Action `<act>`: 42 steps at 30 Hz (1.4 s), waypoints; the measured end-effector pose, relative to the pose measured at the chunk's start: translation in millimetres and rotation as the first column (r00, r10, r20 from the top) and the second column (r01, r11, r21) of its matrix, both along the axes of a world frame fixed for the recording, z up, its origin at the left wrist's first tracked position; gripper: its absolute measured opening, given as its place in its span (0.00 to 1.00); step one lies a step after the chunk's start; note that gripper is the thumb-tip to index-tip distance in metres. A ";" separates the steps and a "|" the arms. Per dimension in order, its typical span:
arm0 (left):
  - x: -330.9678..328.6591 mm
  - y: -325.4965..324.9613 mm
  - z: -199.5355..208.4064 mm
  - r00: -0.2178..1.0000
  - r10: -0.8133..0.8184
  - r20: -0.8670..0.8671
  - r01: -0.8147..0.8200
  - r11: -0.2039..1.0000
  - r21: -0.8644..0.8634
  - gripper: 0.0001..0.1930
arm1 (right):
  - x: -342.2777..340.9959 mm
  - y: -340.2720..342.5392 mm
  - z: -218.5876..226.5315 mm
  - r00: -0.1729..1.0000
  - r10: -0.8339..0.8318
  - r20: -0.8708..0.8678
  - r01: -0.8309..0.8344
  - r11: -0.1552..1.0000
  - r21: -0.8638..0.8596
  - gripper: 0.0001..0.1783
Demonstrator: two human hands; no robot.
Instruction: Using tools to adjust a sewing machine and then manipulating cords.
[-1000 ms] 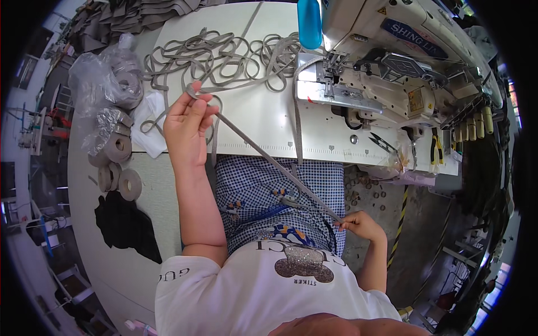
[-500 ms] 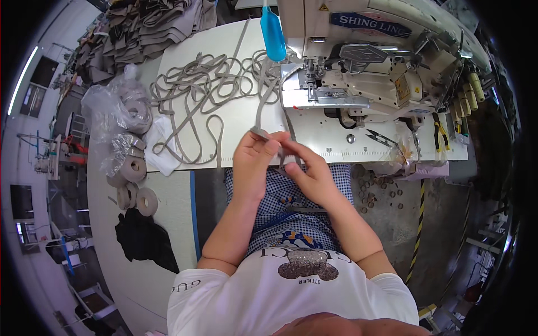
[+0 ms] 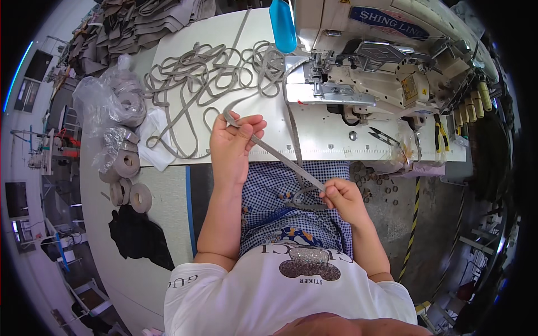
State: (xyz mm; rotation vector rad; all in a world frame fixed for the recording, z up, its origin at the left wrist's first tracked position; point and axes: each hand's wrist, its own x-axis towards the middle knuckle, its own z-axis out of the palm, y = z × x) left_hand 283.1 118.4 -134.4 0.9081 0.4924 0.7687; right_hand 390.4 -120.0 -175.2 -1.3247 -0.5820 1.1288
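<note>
A narrow grey fabric tape (image 3: 287, 161) runs taut and slanting between my two hands, over my lap. My left hand (image 3: 232, 143) holds its upper part, the thumb pressing the tape against the fingers near the table's front edge. Lower and to the right, my right hand (image 3: 343, 197) pinches the tape between thumb and fingers. More of the tape hangs down from the table and loops onto the blue checked apron (image 3: 269, 190). Beyond my left hand, a loose tangle of the same tape (image 3: 196, 75) lies on the white table (image 3: 185, 33).
A sewing machine (image 3: 386, 84) stands at the back right, with a blue plastic piece (image 3: 283, 28) hanging beside it. Thread snips (image 3: 384, 136) and yellow-handled pliers (image 3: 440, 134) lie to the right. Tape rolls (image 3: 140, 197), clear plastic bags (image 3: 95, 106) and black cloth (image 3: 140, 238) are at left.
My hands have moved apart: the left up and leftward, the right down and rightward. The tape between them is now stretched into a straight length.
</note>
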 end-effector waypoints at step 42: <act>-5.2 -56.7 -32.4 0.986 -0.151 0.067 0.162 0.962 -0.221 0.40 | -29.5 45.6 -2.8 0.984 0.164 0.064 -0.157 0.982 -0.100 0.11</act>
